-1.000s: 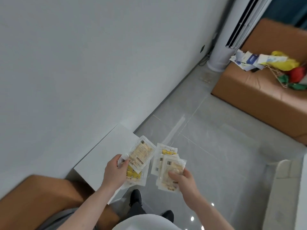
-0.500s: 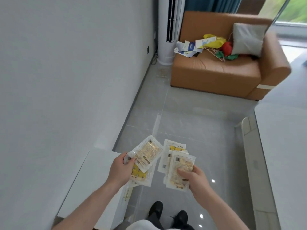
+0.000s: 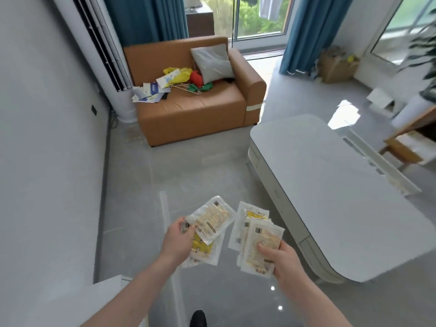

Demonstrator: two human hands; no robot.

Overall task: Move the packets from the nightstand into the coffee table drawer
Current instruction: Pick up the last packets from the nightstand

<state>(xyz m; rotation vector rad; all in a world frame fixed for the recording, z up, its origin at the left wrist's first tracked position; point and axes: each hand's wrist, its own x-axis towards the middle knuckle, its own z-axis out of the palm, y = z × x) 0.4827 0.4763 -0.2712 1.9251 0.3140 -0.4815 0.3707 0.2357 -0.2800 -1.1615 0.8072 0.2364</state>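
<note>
left hand [image 3: 177,240]: fingers pinch fanned packets [image 3: 210,223] by a corner | right hand [image 3: 284,259]: clamps second stack [image 3: 258,244], above floor near table [image 3: 342,197] | likely light, floppy, slippery; grip firmly across the stack

Left hand [image 3: 178,241] pinches a fan of packets [image 3: 210,223]; right hand [image 3: 282,258] holds a 2nd packet stack [image 3: 256,239], thumb on top. Both above grey floor [image 3: 188,175], just left of the white coffee table [image 3: 330,192]. Beyond the table's far-left corner: tan sofa [image 3: 193,109] w/ cushion [image 3: 212,61] & clutter.
</note>
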